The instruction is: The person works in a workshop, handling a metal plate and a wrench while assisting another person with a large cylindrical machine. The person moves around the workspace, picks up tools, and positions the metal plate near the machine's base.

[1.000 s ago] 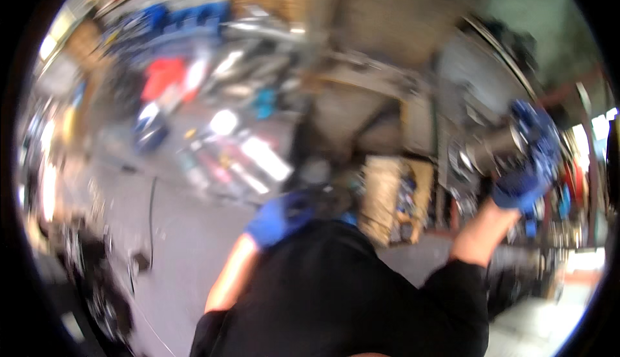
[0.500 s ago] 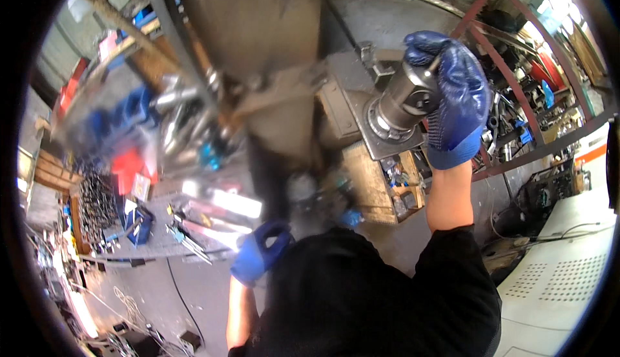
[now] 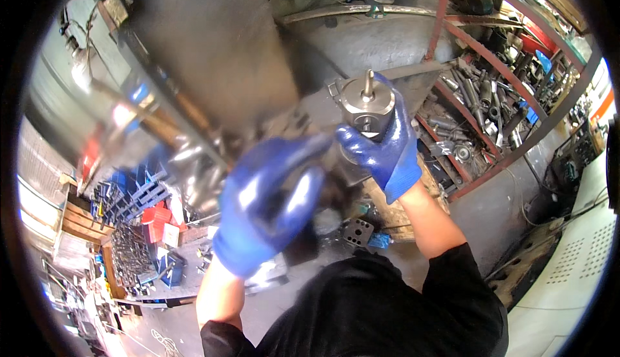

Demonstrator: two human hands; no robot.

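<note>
My right hand (image 3: 391, 153), in a blue coated glove, is wrapped round the side of a grey metal cylindrical tool head (image 3: 363, 102) with a thin pin standing up from its top face. The lower end of the tool head is mostly hidden by the glove. My left hand (image 3: 261, 199), gloved alike and blurred by motion, is raised to the left of the tool head. Its thumb and fingers are curved but apart, and nothing shows between them.
A red metal rack (image 3: 497, 66) full of metal parts stands at the right. At the left, a bench holds red bins (image 3: 156, 220) and blue holders (image 3: 145, 192). Below the tool head lie a block with holes (image 3: 357, 232) and a wooden board (image 3: 394, 205). A white perforated panel (image 3: 562, 273) fills the lower right.
My left hand has risen from low beside my body toward the tool head. My right hand has moved left, and its grip now shows round the tool head's side. The view has shifted.
</note>
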